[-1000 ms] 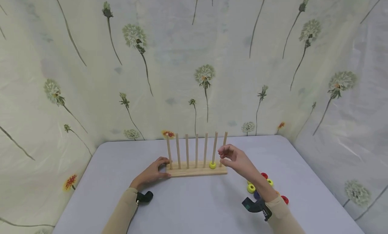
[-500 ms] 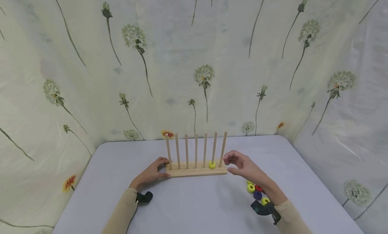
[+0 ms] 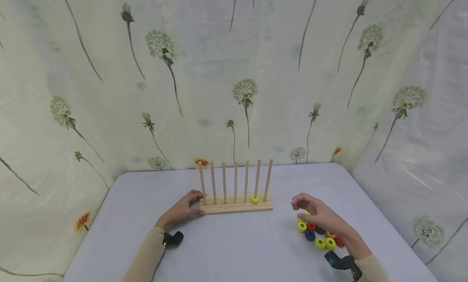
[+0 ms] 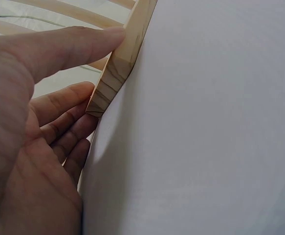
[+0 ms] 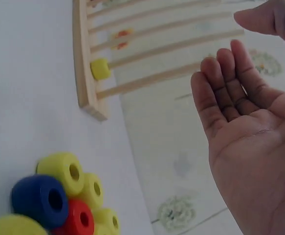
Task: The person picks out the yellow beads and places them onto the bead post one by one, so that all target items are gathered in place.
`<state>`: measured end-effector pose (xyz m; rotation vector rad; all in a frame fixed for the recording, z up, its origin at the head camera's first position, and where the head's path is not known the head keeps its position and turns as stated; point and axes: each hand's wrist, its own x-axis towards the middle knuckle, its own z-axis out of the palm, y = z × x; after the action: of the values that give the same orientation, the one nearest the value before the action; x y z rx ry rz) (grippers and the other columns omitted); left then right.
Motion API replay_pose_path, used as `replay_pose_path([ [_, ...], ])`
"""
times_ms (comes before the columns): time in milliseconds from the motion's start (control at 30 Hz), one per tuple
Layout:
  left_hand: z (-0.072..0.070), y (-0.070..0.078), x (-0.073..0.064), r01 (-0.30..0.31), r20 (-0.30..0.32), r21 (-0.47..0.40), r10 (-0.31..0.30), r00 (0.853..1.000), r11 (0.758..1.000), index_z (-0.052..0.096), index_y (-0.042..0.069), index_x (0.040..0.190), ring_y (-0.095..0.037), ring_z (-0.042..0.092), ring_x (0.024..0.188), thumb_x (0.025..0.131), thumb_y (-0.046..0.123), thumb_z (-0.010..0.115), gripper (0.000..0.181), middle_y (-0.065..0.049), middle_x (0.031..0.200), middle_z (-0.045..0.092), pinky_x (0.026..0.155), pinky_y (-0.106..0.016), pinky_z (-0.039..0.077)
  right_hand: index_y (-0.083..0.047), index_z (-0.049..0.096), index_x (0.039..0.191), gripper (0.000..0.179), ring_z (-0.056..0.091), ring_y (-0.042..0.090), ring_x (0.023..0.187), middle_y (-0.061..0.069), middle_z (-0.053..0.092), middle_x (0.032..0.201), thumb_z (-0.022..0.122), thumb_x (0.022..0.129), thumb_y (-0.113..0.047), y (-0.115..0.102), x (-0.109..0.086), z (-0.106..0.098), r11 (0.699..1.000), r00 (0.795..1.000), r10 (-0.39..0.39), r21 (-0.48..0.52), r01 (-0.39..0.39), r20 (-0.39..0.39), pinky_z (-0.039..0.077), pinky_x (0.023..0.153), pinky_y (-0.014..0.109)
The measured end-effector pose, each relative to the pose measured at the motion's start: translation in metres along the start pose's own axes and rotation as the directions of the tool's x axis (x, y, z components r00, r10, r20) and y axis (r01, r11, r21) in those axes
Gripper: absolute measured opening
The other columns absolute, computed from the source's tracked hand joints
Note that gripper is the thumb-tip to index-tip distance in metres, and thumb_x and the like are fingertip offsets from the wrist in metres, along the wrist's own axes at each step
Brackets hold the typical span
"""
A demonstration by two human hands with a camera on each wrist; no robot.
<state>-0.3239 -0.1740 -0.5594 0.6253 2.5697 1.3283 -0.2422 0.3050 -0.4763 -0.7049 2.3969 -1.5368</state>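
A wooden peg rack (image 3: 234, 207) with several upright dowels stands on the table. My left hand (image 3: 183, 209) holds its left end, thumb on the front edge and fingers behind, as the left wrist view shows around the wooden base (image 4: 118, 68). One yellow bead (image 3: 254, 199) sits at the foot of the second dowel from the right; the other dowels carry none. My right hand (image 3: 318, 213), fingers loosely bent and holding nothing, hovers over the far side of a group of loose beads. Among these are a blue bead (image 5: 39, 200), a red bead (image 5: 79, 218) and a yellow bead (image 5: 64, 171).
The pale table (image 3: 226, 249) reaches back to a curtain (image 3: 204, 70) printed with dandelions, which also closes in both sides. An orange bead (image 3: 330, 235) and several more beads lie under and beside my right forearm. A dark wrist camera (image 3: 341, 261) sits on that arm.
My right hand has moved right and toward me, from beside the rightmost dowel to over the loose beads, uncovering more of them. My left hand keeps its hold on the rack.
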Motion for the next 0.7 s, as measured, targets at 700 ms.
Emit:
replay_pose_path([
  [700,0.000,0.001,0.000,0.003,0.004,0.019,-0.003,1.000,1.000,0.054,0.004,0.132,-0.035,0.033,0.139,0.077,0.032,0.080,0.066,-0.010,0.140,0.045,0.114,-0.057,0.024,0.005,0.044,0.128,0.043,0.058,0.011,0.109,0.022,0.051,0.121,0.061,0.095,-0.016,0.066,-0.054,-0.064,0.981,0.972,0.174,-0.056,-0.185,-0.157,0.049,0.085,0.014],
])
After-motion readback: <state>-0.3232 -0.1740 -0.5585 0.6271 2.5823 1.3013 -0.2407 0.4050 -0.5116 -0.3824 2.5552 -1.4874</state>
